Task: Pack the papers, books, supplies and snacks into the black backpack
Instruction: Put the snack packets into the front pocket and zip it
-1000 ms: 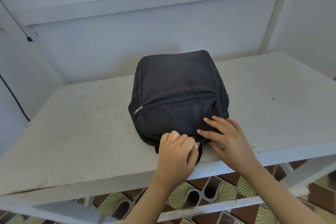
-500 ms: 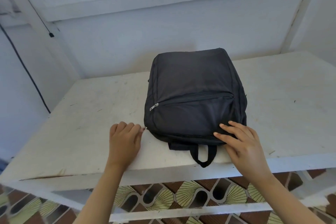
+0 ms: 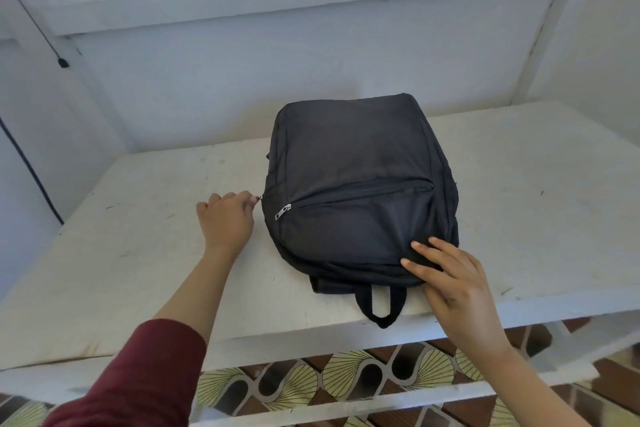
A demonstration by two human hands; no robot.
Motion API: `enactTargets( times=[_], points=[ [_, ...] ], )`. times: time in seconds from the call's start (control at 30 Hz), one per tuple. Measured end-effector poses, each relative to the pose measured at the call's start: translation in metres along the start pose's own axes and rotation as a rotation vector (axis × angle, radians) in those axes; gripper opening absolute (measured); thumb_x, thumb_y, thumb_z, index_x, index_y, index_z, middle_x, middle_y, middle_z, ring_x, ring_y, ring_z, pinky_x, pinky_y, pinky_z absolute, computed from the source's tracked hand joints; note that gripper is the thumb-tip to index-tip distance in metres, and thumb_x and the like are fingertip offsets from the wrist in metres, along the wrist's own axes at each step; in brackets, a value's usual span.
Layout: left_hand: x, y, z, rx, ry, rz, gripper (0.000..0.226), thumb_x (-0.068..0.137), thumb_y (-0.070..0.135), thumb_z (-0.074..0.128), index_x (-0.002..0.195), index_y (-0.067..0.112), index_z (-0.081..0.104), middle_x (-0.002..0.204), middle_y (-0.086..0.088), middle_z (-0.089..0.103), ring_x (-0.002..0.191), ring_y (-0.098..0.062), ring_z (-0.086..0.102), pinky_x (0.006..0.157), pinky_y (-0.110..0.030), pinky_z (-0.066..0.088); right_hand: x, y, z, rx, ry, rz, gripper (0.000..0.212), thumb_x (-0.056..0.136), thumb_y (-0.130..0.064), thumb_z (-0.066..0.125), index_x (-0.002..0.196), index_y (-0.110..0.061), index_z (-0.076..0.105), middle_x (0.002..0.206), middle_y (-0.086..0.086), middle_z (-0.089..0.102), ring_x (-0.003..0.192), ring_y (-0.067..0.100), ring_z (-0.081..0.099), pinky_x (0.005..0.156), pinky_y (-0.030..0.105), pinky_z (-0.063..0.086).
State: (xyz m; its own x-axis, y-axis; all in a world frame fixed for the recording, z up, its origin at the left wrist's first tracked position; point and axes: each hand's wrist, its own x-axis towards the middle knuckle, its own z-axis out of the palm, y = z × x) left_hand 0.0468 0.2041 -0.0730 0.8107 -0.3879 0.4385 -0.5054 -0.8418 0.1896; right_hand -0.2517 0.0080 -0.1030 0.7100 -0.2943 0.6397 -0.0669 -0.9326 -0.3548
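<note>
The black backpack [image 3: 356, 180] lies flat on the worktop [image 3: 138, 253], the right hand [image 3: 450, 282] pressing straight fingers [image 3: 420, 265] on its near corner, likely to steady it, while the left hand [image 3: 227, 222] pinches its left-side zip pull [image 3: 258, 198].

Backpack [image 3: 360, 163]: black woven cloth, matt, softly creased.
Zip pull [image 3: 283, 211], at its 9 o'clock edge: bright metal, glossy.
Table [image 3: 138, 253]: white-painted wood, matt, scuffed and scratched.
Sleeve [image 3: 138, 378], 7 o'clock: maroon cloth, matt.
Floor [image 3: 346, 376], 6 o'clock: patterned tiles, slight sheen.
</note>
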Motion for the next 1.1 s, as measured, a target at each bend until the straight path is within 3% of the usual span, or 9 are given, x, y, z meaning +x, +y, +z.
enactTargets(
  times=[0.07, 0.17, 0.37, 0.47, 0.57, 0.67, 0.8, 0.93, 1.1],
  points=[
    [0.002, 0.006, 0.003, -0.029, -0.019, -0.031, 0.028, 0.097, 0.025, 0.045, 0.087, 0.010, 0.067, 0.081, -0.014, 0.064, 0.087, -0.036, 0.051, 0.071, -0.036, 0.023, 0.000, 0.000, 0.000, -0.006, -0.005, 0.001, 0.032, 0.083, -0.019, 0.048, 0.107, -0.019, 0.070, 0.122, 0.000, 0.061, 0.124, 0.018, 0.045, 0.101, 0.036, 0.033],
    [-0.003, 0.010, 0.006, -0.299, 0.058, -0.009, 0.022, 0.095, 0.016, 0.046, 0.092, 0.007, 0.066, 0.091, -0.015, 0.063, 0.087, -0.038, 0.053, 0.070, -0.033, 0.028, 0.002, 0.002, -0.003, -0.050, -0.031, -0.029, 0.032, 0.084, -0.022, 0.049, 0.109, -0.020, 0.069, 0.123, 0.002, 0.062, 0.123, 0.018, 0.046, 0.100, 0.038, 0.034],
    [-0.044, 0.027, -0.015, -0.605, 0.161, 0.133, 0.037, 0.094, 0.019, 0.032, 0.124, 0.011, 0.052, 0.136, -0.010, 0.045, 0.126, -0.018, 0.038, 0.104, -0.022, 0.025, 0.010, 0.008, -0.011, -0.103, -0.080, -0.098, 0.033, 0.084, -0.022, 0.050, 0.113, -0.024, 0.066, 0.127, 0.008, 0.059, 0.120, 0.021, 0.048, 0.099, 0.039, 0.036],
    [-0.063, 0.033, -0.026, -0.533, 0.130, 0.542, 0.045, 0.094, 0.035, 0.037, 0.134, 0.014, 0.042, 0.145, -0.012, 0.035, 0.136, -0.021, 0.031, 0.112, -0.033, 0.022, 0.014, 0.014, -0.015, -0.150, -0.118, -0.135, 0.039, 0.085, -0.027, 0.051, 0.125, -0.028, 0.054, 0.135, 0.006, 0.052, 0.125, 0.022, 0.045, 0.103, 0.040, 0.035],
    [-0.070, 0.039, -0.025, -0.351, 0.054, 0.911, 0.062, 0.088, 0.056, 0.045, 0.140, 0.023, 0.035, 0.149, -0.012, 0.029, 0.140, -0.028, 0.026, 0.113, -0.048, 0.020, 0.018, 0.024, -0.021, -0.235, -0.197, -0.156, 0.051, 0.093, -0.048, 0.040, 0.140, -0.027, 0.039, 0.148, 0.004, 0.037, 0.137, 0.021, 0.033, 0.111, 0.043, 0.025],
    [-0.071, 0.049, -0.018, -0.259, 0.044, 0.985, 0.075, 0.078, 0.064, 0.058, 0.139, 0.029, 0.034, 0.149, -0.010, 0.027, 0.141, -0.029, 0.024, 0.114, -0.051, 0.019, 0.032, 0.038, -0.028, -0.321, -0.298, -0.158, 0.066, 0.090, -0.065, 0.025, 0.146, -0.031, 0.027, 0.154, 0.003, 0.025, 0.142, 0.021, 0.020, 0.115, 0.045, 0.015],
    [-0.070, 0.055, -0.013, -0.283, 0.085, 0.963, 0.075, 0.078, 0.060, 0.062, 0.139, 0.032, 0.031, 0.147, -0.013, 0.030, 0.139, -0.031, 0.028, 0.112, -0.051, 0.024, 0.051, 0.048, -0.029, -0.307, -0.397, -0.234, 0.078, 0.083, -0.074, 0.034, 0.148, -0.033, 0.022, 0.157, 0.001, 0.016, 0.145, 0.022, 0.013, 0.116, 0.045, 0.009],
    [-0.067, 0.064, -0.015, -0.254, 0.186, 0.967, 0.063, 0.083, 0.044, 0.066, 0.136, 0.030, 0.034, 0.142, -0.011, 0.039, 0.131, -0.032, 0.041, 0.101, -0.047, 0.042, 0.062, 0.052, -0.028, -0.269, -0.426, -0.338, 0.077, 0.083, -0.061, 0.046, 0.149, -0.032, 0.018, 0.157, 0.000, 0.015, 0.144, 0.021, 0.015, 0.115, 0.046, 0.010],
    [-0.061, 0.072, -0.023, -0.200, 0.271, 0.970, 0.056, 0.085, 0.012, 0.058, 0.136, 0.025, 0.038, 0.128, -0.004, 0.059, 0.117, -0.032, 0.056, 0.085, -0.041, 0.054, 0.084, 0.057, -0.021, -0.219, -0.258, -0.502, 0.061, 0.084, -0.004, 0.035, 0.141, -0.024, 0.035, 0.133, 0.002, 0.055, 0.125, 0.018, 0.046, 0.111, 0.038, 0.026]
  ],
)
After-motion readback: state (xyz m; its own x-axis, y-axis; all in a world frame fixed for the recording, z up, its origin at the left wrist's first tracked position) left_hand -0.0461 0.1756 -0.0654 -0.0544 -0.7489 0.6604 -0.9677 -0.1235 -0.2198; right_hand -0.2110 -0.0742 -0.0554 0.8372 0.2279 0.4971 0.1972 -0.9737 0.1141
